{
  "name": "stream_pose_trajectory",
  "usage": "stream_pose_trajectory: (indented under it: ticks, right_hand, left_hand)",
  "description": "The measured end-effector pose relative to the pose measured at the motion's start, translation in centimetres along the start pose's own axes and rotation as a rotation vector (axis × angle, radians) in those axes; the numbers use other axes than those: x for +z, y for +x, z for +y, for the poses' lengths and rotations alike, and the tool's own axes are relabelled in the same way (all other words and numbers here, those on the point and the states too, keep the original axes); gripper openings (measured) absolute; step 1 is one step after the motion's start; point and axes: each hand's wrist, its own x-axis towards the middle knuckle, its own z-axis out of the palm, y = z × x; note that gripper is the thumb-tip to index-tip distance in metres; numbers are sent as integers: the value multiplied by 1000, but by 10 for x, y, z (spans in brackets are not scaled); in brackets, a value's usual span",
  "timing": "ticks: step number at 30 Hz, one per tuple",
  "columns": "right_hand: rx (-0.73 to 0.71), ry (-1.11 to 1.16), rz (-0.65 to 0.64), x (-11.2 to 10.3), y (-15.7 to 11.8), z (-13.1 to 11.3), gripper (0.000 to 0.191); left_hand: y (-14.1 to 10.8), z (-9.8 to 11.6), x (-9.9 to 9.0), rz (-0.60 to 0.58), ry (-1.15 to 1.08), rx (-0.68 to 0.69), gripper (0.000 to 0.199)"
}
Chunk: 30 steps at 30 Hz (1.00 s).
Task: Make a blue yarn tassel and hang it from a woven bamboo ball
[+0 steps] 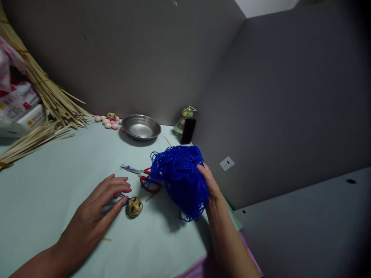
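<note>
A large tangled bundle of blue cord (pixel 182 177) hangs over the table, gripped at its right side by my right hand (pixel 211 185). Red-handled scissors (pixel 140 172) lie with blades pointing left, their handles partly under loose blue strands. My left hand (pixel 101 204) hovers at the left, fingers apart and bent a little. Just right of its thumb sits a small woven ball (pixel 134 207) with dark gaps, a short bit of blue cord at its upper left near the fingertips.
Behind stand a metal bowl (pixel 141 127), several pale and pink balls (pixel 108 122), a green-topped bottle (pixel 179 124) and a dark phone (pixel 188 131). Straw-like strips (pixel 49 92) and white packages (pixel 23 112) are at the left. Grey panels (pixel 261 96) border the table (pixel 69 170).
</note>
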Motion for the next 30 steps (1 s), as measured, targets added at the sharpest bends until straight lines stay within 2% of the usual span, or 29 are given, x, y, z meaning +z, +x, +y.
stream_pose_trajectory:
  ticks: [4, 7, 10, 13, 14, 15, 16, 18, 19, 20, 21, 25, 27, 30]
  right_hand:
    - [-18, -52, -59, 14, -2, -2, 39]
    - [-95, -191, -86, 13, -2, -12, 41]
    - [-302, -471, -40, -1, -3, -33, 44]
    - [-628, -808, 122, -24, -6, -53, 47]
    - [-685, -920, 130, -31, -8, -58, 48]
    - [-694, -1023, 78, -38, -11, -62, 47]
    - [-656, -1108, -28, -44, -15, -64, 44]
    - [-487, -1192, -284, -52, -23, -66, 36]
    - [-407, -1195, -356, -56, -27, -66, 33]
    - [-356, -1185, -363, -59, -31, -65, 31]
    - [-338, -1173, -316, -62, -34, -65, 28]
    - [-416, -1195, -19, -74, -36, -63, 19]
    - [-420, -1225, 37, -78, -34, -61, 19]
    - [-399, -1265, 46, -78, -32, -56, 23]
  left_hand:
    - [-1, 3, 0, 11, -12, -16, 20]
    - [-1, 2, -1, 8, -15, -20, 19]
    - [0, 1, -1, 4, -23, -32, 21]
    - [0, 0, -2, 12, -28, -50, 19]
    - [-1, -1, -2, 14, -30, -54, 18]
    - [-1, -1, -2, 14, -32, -56, 18]
    - [-2, -2, -1, 13, -34, -57, 18]
    - [-4, -5, 0, 3, -28, -60, 20]
    - [-4, -6, 1, 1, -21, -65, 21]
    - [-5, -8, 2, -2, -13, -69, 21]
    - [-6, -9, 2, -3, -8, -69, 22]
    - [-9, -12, 4, -4, -9, -60, 22]
    - [-10, -13, 4, -3, -6, -70, 23]
    - [-11, -14, 6, -6, 3, -89, 22]
